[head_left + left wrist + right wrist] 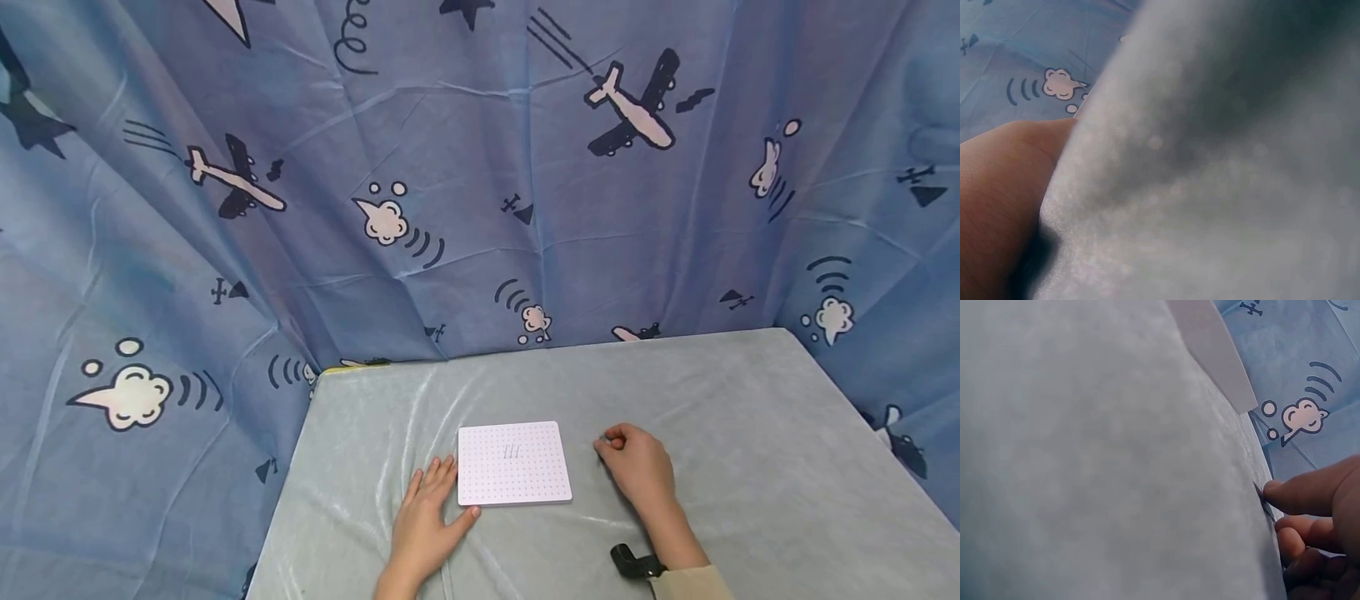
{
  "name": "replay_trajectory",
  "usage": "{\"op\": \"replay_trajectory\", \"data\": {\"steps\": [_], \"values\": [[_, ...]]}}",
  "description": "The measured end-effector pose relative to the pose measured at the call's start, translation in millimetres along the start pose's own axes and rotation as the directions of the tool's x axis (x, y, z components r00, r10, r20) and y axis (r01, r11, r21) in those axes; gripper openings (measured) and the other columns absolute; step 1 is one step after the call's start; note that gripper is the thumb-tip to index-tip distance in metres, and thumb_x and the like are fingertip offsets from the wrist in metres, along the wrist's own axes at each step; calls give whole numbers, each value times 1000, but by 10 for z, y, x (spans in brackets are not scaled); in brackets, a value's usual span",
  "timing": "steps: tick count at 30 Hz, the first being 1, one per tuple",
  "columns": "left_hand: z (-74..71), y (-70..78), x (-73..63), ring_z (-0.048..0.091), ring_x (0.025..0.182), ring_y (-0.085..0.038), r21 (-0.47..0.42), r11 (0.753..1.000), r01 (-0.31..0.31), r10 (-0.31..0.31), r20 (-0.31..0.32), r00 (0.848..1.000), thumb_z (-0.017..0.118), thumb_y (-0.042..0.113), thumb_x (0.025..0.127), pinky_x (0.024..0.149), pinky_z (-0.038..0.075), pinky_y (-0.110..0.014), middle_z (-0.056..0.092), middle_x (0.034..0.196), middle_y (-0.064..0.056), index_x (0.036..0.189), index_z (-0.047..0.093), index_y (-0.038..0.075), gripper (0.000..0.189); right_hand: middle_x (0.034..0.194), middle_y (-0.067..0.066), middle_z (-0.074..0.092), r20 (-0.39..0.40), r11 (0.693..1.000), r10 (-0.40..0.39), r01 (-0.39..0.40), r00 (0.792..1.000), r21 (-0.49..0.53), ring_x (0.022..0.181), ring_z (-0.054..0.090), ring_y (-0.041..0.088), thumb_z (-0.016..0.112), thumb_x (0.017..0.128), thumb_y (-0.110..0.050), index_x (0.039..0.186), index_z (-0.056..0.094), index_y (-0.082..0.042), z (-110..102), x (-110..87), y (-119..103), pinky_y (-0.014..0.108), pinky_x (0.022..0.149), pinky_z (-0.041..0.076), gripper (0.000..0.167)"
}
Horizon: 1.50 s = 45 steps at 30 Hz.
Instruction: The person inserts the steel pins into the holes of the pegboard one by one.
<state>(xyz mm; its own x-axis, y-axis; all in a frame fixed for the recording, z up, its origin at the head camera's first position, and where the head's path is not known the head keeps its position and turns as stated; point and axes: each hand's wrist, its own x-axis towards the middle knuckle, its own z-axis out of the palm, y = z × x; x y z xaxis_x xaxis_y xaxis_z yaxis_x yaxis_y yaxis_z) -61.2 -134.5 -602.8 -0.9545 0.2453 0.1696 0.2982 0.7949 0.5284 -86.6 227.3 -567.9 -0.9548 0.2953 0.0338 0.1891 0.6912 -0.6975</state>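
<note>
A white pegboard (513,483) with rows of small dots lies flat on the table. Three thin grey pins (512,451) stand in its upper middle. Fingers spread, my left hand (427,525) rests at the board's lower left corner, its thumb by the near edge. In the left wrist view only part of that hand (1004,187) shows, without fingertips. To the right of the board, apart from it, my right hand (641,468) pinches a thin pointed metal pin (1262,495) between thumb and finger, low over the cloth.
Pale grey plush cloth (750,433) covers the table. A blue curtain (465,167) printed with planes and clouds hangs behind and at both sides. On my right wrist sits a black strapped device (633,562), just below a beige sleeve (690,583).
</note>
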Motion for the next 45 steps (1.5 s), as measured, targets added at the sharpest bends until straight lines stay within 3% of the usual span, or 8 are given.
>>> {"op": "replay_trajectory", "data": {"steps": [14, 26, 33, 39, 45], "values": [[-7, 3, -10, 38, 160, -25, 3, 1000, 5, -5, 12, 1000, 80, 60, 93, 136, 18, -49, 53, 165, -4, 153, 63, 6, 82, 87, 4, 74, 42, 997, 5, -2, 999, -71, 70, 64, 20, 79, 96, -23, 106, 79, 1, -11, 12, -40, 42, 61, 54, 25], [1, 5, -8, 41, 159, -25, 14, 1000, -11, 11, -18, 1000, 83, 58, 92, 134, 22, -52, 54, 164, -4, 152, 64, 6, 82, 75, -1, 66, 75, 996, 33, -27, 997, -82, 65, 58, 19, 68, 94, -21, 87, 73, -10, -24, 25, -72, 36, 53, 44, 15], [-21, 15, -3, 38, 160, -24, -4, 1000, 6, -6, 0, 1000, 82, 58, 92, 136, 18, -49, 53, 165, -4, 153, 64, 6, 82, 77, -1, 68, 83, 999, 31, -30, 996, -25, 65, 58, 18, 67, 97, -22, 92, 75, -10, -48, 35, -28, 35, 56, 44, 16], [-7, 6, -7, 41, 159, -26, 13, 1000, -13, 13, -26, 1000, 82, 58, 92, 134, 23, -53, 55, 164, -4, 152, 65, 5, 82, 80, 2, 68, 105, 1000, 15, -15, 994, -4, 67, 58, 18, 64, 103, -21, 97, 75, -7, -81, 58, -12, 36, 58, 45, 19], [-8, 7, -8, 40, 159, -25, 1, 1000, -4, 4, -10, 1000, 81, 58, 93, 135, 20, -51, 54, 164, -4, 152, 64, 6, 81, 92, 7, 69, 141, 999, 20, -25, 990, 34, 80, 62, 23, 61, 109, -20, 111, 72, 0, -124, 99, 36, 39, 69, 48, 23]]}}
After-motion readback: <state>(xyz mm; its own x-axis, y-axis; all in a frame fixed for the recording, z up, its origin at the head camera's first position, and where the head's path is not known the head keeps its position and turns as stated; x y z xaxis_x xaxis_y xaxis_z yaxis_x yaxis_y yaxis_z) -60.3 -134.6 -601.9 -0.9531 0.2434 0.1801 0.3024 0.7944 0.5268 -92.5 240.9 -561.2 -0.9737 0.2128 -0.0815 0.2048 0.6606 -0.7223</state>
